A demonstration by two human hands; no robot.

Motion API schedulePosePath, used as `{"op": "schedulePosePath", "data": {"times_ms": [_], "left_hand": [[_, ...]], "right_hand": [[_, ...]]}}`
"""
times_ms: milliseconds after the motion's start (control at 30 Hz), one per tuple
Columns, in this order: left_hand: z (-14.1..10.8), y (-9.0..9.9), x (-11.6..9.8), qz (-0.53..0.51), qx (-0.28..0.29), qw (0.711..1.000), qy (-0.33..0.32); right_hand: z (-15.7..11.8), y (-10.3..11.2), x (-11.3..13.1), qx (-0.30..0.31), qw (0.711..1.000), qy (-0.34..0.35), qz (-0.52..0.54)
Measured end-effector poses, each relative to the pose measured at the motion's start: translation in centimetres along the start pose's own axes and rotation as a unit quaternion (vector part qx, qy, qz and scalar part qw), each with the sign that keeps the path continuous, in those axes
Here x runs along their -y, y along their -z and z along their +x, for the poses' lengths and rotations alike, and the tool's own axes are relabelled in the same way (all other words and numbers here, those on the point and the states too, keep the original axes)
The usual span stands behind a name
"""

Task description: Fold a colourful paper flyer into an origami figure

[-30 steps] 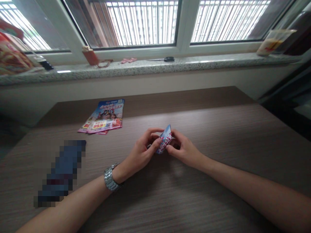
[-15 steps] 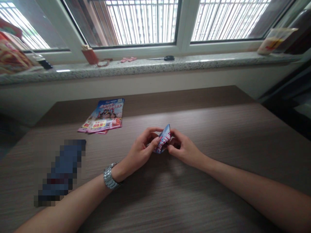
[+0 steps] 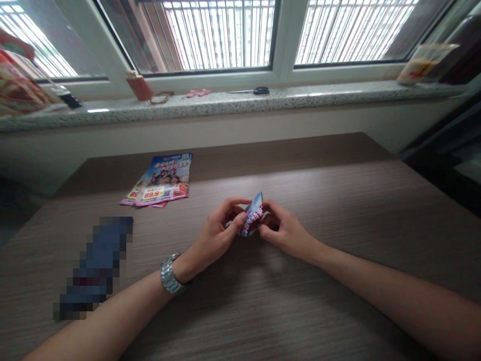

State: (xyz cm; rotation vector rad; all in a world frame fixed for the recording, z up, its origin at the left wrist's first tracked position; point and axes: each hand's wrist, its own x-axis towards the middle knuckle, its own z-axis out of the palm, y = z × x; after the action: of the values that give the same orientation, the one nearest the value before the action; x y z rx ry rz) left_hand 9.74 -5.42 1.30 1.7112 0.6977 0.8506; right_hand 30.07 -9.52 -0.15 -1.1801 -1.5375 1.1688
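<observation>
A small folded piece of printed paper [image 3: 254, 214], blue and pink with white lettering, is held up between both hands above the middle of the table. My left hand [image 3: 224, 224] pinches its left side, thumb in front and index finger over the top. On the right edge, the fingertips and thumb of my right hand [image 3: 283, 228] close on the same paper. One corner of the folded paper points upward. The far side of it is hidden by the fingers.
Printed flyers [image 3: 163, 183] lie overlapped at the back left of the brown table [image 3: 338, 200]. A blurred-out dark blue object [image 3: 99, 263] rests beside my left forearm. Along the stone windowsill [image 3: 300, 98] are scissors [image 3: 259, 91], a red case [image 3: 140, 87] and a plastic cup [image 3: 421, 65].
The folded paper has shifted very slightly within the fingers. Both hands stay in nearly the same place and keep their hold.
</observation>
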Motion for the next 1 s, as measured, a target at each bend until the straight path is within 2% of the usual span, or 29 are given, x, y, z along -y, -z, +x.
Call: {"op": "schedulePosePath", "data": {"times_ms": [567, 1000], "left_hand": [[-0.27, 0.14, -0.14, 0.053, -0.017, 0.998, -0.035], [-0.13, 0.52, -0.17, 0.176, -0.056, 0.976, -0.118]], "right_hand": [[0.09, 0.10, -0.45, 0.009, 1.000, 0.009, 0.026], [0.05, 0.36, -0.62, 0.009, 0.999, 0.017, 0.042]]}}
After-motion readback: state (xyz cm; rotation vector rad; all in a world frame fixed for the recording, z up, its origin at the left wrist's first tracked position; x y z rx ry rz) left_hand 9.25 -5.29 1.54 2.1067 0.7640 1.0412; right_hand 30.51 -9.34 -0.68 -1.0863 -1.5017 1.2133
